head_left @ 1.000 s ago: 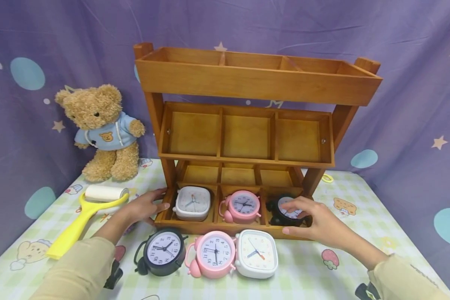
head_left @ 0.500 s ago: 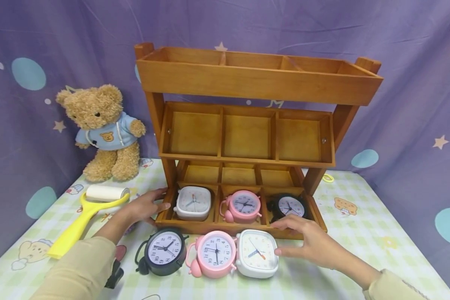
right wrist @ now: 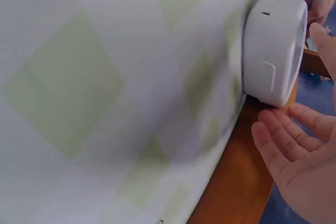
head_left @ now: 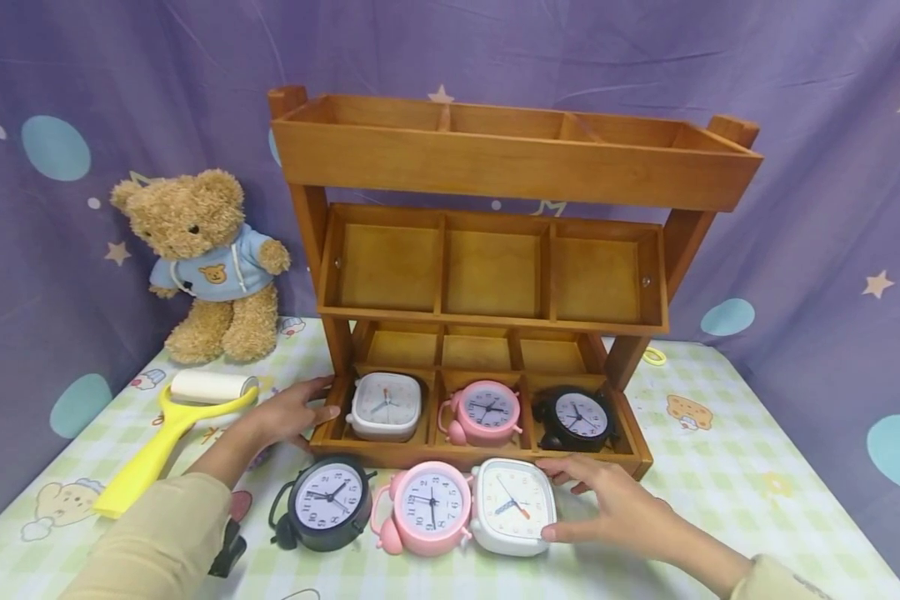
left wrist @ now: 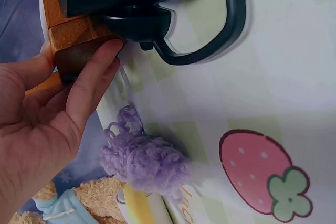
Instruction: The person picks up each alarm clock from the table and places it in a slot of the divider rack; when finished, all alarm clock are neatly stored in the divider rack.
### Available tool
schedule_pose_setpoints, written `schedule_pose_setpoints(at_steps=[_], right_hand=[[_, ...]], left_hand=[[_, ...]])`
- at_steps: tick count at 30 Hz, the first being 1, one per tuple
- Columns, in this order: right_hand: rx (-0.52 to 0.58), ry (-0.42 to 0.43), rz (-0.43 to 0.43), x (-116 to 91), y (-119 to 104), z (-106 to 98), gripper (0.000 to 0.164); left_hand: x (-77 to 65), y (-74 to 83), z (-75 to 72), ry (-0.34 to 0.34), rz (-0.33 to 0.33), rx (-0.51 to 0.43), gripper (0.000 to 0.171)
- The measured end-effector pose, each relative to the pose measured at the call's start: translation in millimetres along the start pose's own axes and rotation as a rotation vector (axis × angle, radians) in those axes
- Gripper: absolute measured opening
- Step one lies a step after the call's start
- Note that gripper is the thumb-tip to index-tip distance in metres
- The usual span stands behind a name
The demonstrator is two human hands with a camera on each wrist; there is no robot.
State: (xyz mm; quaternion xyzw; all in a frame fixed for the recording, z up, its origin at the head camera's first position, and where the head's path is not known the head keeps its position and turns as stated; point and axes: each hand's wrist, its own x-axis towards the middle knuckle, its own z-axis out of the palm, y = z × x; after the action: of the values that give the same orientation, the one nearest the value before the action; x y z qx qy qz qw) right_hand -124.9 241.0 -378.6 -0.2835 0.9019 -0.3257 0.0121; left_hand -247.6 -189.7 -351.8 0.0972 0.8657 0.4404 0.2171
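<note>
In the head view my left hand holds the left end of the bottom tray of a brown wooden shelf. The left wrist view shows the thumb and fingers on either side of the tray corner. My right hand is at the right side of a white square alarm clock, fingers spread around its corner and not closed on it. A pink alarm clock and a black alarm clock stand left of it. In the bottom tray sit a white clock, a pink clock and a black clock.
A teddy bear in a blue hoodie sits at the back left. Before it lies a yellow lint roller. A fuzzy purple thing lies by the left hand. The shelf's middle tier has three compartments.
My right hand has left the black clock in the tray's right compartment and moved down and toward the front white clock. The left hand has stayed on the shelf.
</note>
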Motion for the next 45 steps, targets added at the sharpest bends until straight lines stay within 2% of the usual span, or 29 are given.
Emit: schedule_pose_setpoints(at_steps=[4,10,17,24,32,38,45], right_hand=[[0.024,-0.032,0.036,0.6,-1.7,5.5,0.083],[0.036,-0.027,0.045,2.3,-7.1,12.7,0.096],[0.020,-0.036,0.064,4.2,-6.2,15.8,0.094],[0.013,-0.095,0.040,3.4,-4.6,8.5,0.092],[-0.050,-0.152,0.047,2.0,-5.8,12.2,0.111],[-0.062,-0.134,0.034,3.8,-6.2,16.2,0.106],[-0.027,-0.106,0.051,5.4,-3.6,16.8,0.100]], left_hand=[[0.6,-1.1,-0.2,-0.001,-0.001,0.001,0.067],[-0.4,-0.9,-0.4,-0.001,0.005,0.008,0.067],[-0.3,-0.3,0.0,0.004,0.003,0.027,0.068],[-0.1,-0.5,-0.4,0.002,0.010,0.026,0.068],[-1.0,-1.4,-0.4,0.003,0.021,0.032,0.067],[-1.2,-0.9,-0.3,0.001,0.010,0.017,0.068],[-1.3,-1.0,-0.2,0.002,0.005,0.010,0.067]])
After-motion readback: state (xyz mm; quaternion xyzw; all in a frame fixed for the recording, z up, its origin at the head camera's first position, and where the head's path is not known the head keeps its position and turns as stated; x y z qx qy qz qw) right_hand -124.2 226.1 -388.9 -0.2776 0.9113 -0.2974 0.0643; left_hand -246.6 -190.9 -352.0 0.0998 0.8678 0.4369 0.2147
